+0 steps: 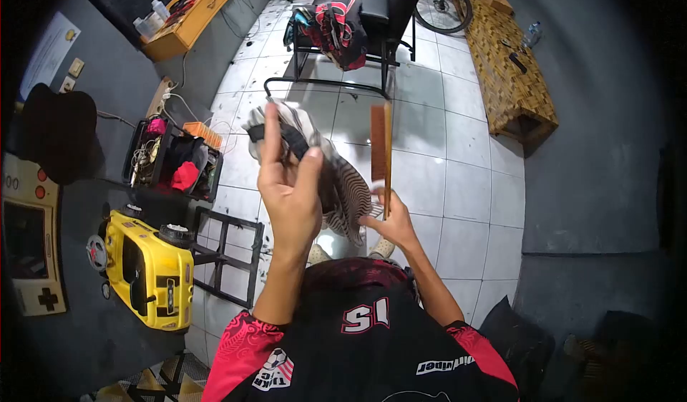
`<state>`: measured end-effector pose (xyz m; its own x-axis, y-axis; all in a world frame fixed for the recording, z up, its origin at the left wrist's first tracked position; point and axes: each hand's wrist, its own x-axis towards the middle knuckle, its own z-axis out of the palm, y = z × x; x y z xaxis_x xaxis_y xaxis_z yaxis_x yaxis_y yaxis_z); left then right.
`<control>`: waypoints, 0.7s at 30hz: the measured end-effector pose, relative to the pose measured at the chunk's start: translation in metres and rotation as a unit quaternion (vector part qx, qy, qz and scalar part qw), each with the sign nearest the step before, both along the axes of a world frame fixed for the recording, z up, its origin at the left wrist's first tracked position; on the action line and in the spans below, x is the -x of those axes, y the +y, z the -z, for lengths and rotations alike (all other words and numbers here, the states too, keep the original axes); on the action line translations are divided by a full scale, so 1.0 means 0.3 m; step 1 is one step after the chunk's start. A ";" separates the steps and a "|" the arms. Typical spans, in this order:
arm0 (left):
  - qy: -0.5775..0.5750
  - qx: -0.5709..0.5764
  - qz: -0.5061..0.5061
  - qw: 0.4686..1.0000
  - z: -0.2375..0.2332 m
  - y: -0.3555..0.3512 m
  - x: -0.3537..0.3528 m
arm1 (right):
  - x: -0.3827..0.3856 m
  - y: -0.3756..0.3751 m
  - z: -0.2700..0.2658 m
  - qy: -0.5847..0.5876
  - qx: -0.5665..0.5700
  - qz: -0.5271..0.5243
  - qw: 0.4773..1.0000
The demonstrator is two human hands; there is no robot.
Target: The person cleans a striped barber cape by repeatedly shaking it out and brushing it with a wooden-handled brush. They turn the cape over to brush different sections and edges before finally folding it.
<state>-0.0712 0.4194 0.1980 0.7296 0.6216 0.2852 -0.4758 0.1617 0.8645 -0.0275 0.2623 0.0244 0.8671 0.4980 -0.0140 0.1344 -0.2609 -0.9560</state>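
My left hand (292,198) is raised in front of me with its index finger and thumb stretched out. Its other fingers are partly hidden behind a striped cap (351,194), which it holds up. The cap is crumpled light and dark fabric with a dark band (292,141) near the fingers. Closed round the lower end of a brush is my right hand (392,219), just right of the cap's striped edge and close to touching it. The brush (379,144) stands upright, with a wooden back and brown bristles facing left.
A yellow toy car (154,273) and a black metal frame (229,252) are at left, below a crate of odds and ends (175,158). Ahead, clothes (340,30) lie on a black chair (383,8). A woven-pattern bench (512,65) and a bicycle wheel (444,7) are at right.
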 end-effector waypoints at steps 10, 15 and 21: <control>0.233 -0.224 0.052 0.945 0.211 0.097 0.094 | 0.038 0.131 -0.178 -0.086 -0.077 0.055 0.992; 0.441 -0.516 0.045 0.732 0.259 0.138 0.167 | -0.010 0.060 -0.175 -0.046 -0.080 -0.055 0.994; 0.199 -0.614 -0.038 0.763 0.224 -0.020 0.110 | -0.062 0.021 -0.291 -0.069 -0.056 -0.093 0.992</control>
<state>-0.1043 0.4134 0.1307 0.8856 0.1095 0.4514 -0.1028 -0.9016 0.4202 -0.0090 0.2686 0.1116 0.7504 0.6405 0.1633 0.3017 -0.1121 -0.9468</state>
